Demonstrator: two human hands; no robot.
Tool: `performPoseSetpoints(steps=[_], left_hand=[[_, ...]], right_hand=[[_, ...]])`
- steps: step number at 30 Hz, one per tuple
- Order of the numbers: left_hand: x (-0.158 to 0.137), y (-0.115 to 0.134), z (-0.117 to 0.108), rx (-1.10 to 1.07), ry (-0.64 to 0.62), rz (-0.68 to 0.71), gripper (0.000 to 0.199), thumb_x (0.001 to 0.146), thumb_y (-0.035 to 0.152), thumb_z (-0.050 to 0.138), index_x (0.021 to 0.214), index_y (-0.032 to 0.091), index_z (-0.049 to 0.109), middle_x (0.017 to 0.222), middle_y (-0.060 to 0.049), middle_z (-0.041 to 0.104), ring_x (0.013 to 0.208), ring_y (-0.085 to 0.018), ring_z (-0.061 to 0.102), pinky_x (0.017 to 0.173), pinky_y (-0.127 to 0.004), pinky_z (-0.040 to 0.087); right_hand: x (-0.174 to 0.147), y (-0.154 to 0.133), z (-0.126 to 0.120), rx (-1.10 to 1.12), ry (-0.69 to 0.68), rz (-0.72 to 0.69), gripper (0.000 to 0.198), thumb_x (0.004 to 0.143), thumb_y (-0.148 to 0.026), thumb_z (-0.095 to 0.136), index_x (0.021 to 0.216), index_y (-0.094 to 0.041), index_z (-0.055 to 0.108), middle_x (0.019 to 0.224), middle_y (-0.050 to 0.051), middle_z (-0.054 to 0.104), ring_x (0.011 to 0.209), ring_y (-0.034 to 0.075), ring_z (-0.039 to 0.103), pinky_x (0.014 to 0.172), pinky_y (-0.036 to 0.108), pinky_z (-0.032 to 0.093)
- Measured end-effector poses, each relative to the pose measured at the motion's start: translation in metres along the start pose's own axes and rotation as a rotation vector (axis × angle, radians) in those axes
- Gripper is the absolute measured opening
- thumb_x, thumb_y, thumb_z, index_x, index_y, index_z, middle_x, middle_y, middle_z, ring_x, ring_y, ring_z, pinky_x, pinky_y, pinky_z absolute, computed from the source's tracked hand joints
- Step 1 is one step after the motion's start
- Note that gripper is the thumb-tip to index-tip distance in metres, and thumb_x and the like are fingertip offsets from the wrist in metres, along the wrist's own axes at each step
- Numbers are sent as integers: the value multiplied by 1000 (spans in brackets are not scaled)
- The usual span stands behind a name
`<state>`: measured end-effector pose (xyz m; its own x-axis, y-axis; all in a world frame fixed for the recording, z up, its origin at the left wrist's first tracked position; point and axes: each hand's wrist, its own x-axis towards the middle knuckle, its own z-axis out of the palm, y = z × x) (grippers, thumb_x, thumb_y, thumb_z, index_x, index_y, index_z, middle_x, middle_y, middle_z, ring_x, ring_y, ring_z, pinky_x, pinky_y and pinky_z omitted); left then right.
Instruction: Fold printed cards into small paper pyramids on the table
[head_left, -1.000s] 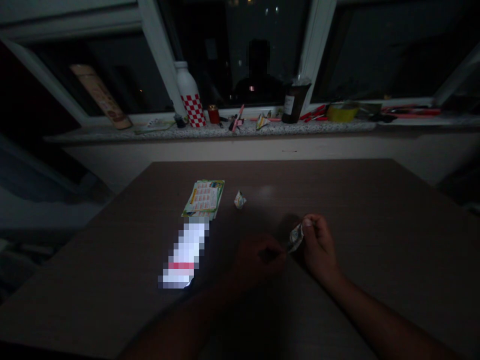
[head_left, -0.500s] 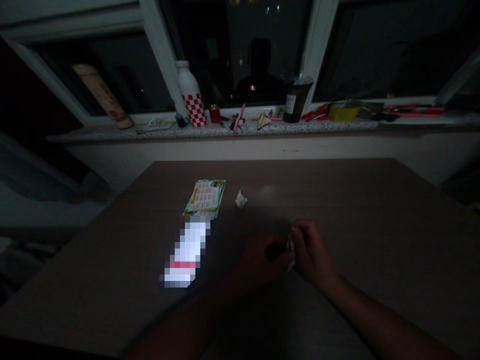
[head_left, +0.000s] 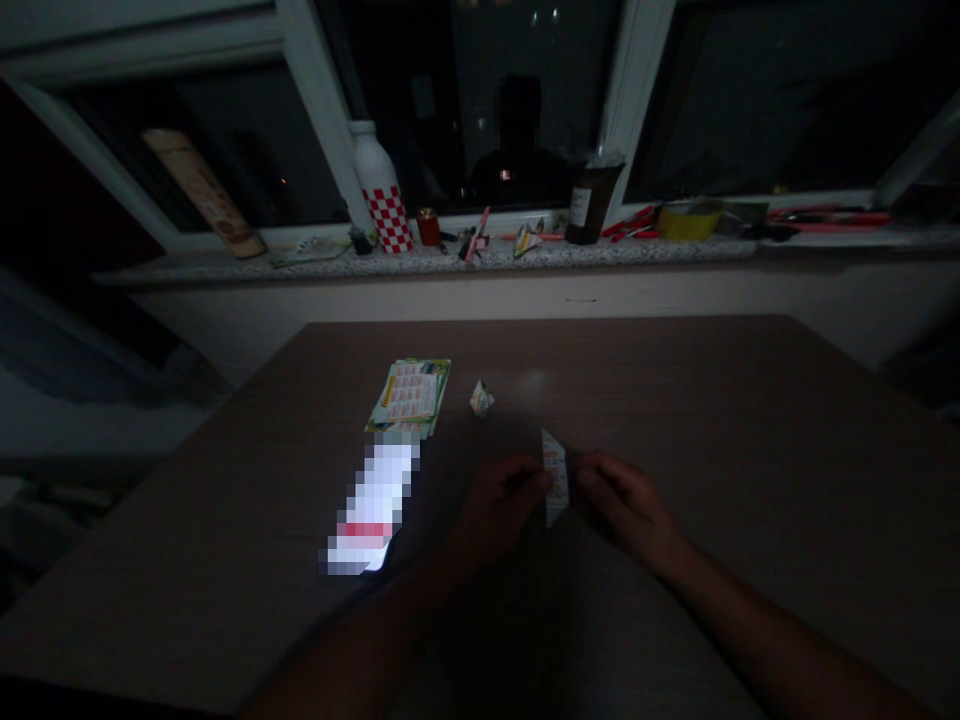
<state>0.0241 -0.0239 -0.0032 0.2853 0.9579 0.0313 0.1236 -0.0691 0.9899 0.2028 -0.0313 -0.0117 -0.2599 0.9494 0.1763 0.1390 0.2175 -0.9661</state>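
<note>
Folded paper has shifted leftward since the frame half a second earlier, when it was mostly hidden between both hands; its printed face now shows. It stands upright above the surface, its left edge pinched in the grip of the left hand, thumb on the printed side. Across from it, the right hand has curled fingers just beside the opposite edge; whether they touch it, I cannot tell. The paper should be very light, bendable yet stiffer along its creases, and easily crumpled, so a gentle fingertip hold at the edges seems best. Its outline is a narrow slanted strip with pointed ends. Beyond, a small pointed folded piece sits near a stack of flat printed sheets, both papery against dull, faintly grained brown.
</note>
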Motion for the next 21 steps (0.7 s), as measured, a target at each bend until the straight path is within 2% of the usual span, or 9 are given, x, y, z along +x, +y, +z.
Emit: performPoseSetpoints(steps=[5,8,14,17,21], left_hand=[[0,-5,0,-134,-62,-12,24,80,37,58,74,15,61,63,2,50,59,-10,43,56,-21,35],[0,-4,1,-176,-120,-32,23,78,37,59,75,15,63,67,0,55,63,-11,48,60,-23,37],[-2,-2,4,-240,-237,-73,19,77,33,60,72,14,62,64,1,53,59,-10,46,59,-22,36],[-2,-3,4,-220,-233,-81,19,77,32,60,70,14,60,63,2,52,59,-10,45,58,-22,36],[-2,-3,4,-200,-240,-106,19,76,32,59,69,14,59,63,2,50,59,-10,44,58,-22,35]], right_hand=[[1,-3,0,-97,-70,-95,30,89,-38,48,68,-18,51,59,-4,41,54,10,38,49,23,32],[1,-4,1,-94,-76,-103,34,88,-39,49,61,-18,48,55,-4,39,51,9,37,47,22,31],[-2,0,5,89,-128,52,44,86,-54,45,62,-18,50,51,-5,36,45,8,32,41,21,26],[-4,6,6,193,-144,131,46,86,-55,46,59,-18,47,49,-6,34,42,6,28,38,20,21],[-4,11,8,261,-117,171,46,85,-53,49,57,-17,49,48,-5,37,42,7,29,38,20,21]])
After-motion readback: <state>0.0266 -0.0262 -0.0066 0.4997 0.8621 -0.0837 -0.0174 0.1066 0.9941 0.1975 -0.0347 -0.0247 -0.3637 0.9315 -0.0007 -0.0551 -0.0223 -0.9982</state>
